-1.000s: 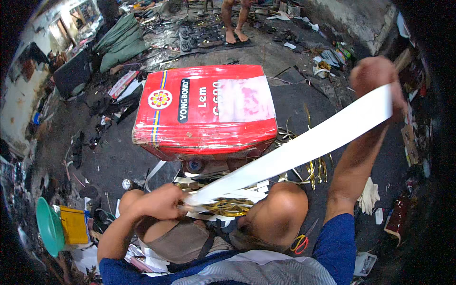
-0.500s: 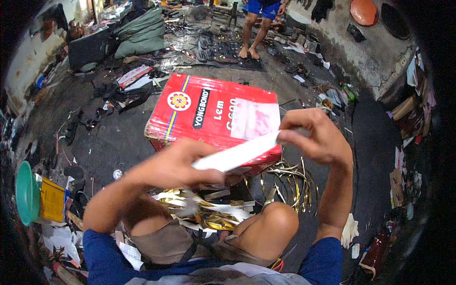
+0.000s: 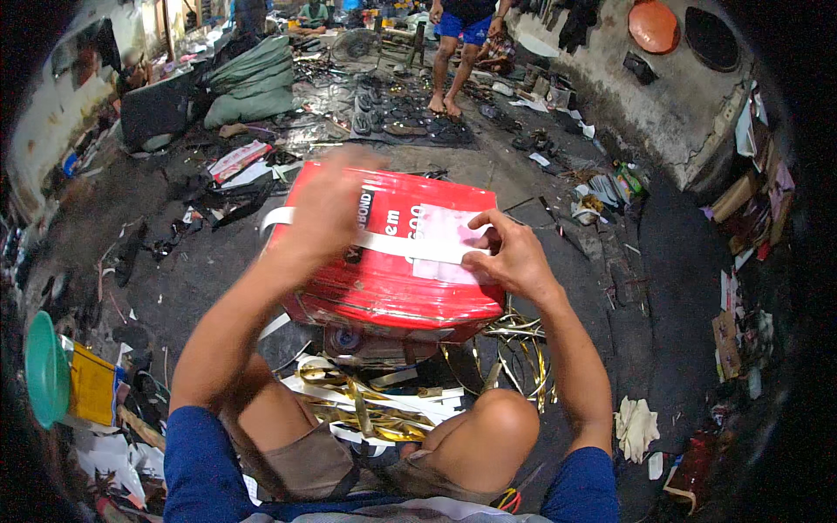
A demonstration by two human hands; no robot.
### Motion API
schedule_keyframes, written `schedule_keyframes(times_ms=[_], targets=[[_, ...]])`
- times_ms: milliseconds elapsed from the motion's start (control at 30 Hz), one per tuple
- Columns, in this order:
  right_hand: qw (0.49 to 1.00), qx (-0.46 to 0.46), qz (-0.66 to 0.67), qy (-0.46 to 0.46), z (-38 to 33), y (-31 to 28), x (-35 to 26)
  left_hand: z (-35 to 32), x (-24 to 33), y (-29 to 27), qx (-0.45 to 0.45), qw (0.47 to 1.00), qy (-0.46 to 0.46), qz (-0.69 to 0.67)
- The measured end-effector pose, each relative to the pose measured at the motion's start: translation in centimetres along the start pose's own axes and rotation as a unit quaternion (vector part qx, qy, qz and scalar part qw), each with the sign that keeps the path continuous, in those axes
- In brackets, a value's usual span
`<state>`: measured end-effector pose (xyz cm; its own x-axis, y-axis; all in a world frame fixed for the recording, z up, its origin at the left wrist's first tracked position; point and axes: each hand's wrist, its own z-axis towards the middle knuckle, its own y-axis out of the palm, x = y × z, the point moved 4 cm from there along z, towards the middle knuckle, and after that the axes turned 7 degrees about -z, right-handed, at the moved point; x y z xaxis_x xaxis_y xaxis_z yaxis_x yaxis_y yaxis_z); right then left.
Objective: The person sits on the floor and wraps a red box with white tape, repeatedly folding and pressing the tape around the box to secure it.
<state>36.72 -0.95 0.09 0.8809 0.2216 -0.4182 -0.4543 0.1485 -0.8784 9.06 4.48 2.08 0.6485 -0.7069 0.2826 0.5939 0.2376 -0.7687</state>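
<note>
A red cardboard box [image 3: 410, 292] stands before my knees, with a pale pinkish patch on its top. Across that top runs a narrow white strip [image 3: 392, 246], its far left end curling up past the box edge. My right hand [image 3: 514, 261] pinches the strip's right end between thumb and fingers, over the patch. Smeared by motion, my left hand [image 3: 327, 209] is above the box's left part, over the strip; its fingers cannot be made out.
White and gold strips [image 3: 375, 410] lie heaped between my legs, with more gold strips right of the box. A green basin [image 3: 45, 370] and a yellow container [image 3: 91, 383] stand at the left. Ahead, a barefoot person [image 3: 453, 61] stands near scattered scraps.
The strip has gone from being held up before the box to lying across its top. My left hand has moved forward and away; my right hand has shifted left.
</note>
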Motion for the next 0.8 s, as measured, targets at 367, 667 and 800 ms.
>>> schedule_keyframes(times_ms=[367,667,800], targets=[[0.982,0.138,-0.095,-0.088,-2.3,-0.4,0.6,1.5,6.3,12.4,-0.013,0.937,0.021,-0.35],[0.958,0.126,-0.182,-0.182,-2.8,-0.3,-0.2,0.9,6.2,12.3,-0.008,0.948,0.066,-0.312],[0.949,0.131,-0.187,-0.217,-2.5,-0.1,1.4,1.5,6.2,13.0,-0.049,0.918,0.013,-0.393]])
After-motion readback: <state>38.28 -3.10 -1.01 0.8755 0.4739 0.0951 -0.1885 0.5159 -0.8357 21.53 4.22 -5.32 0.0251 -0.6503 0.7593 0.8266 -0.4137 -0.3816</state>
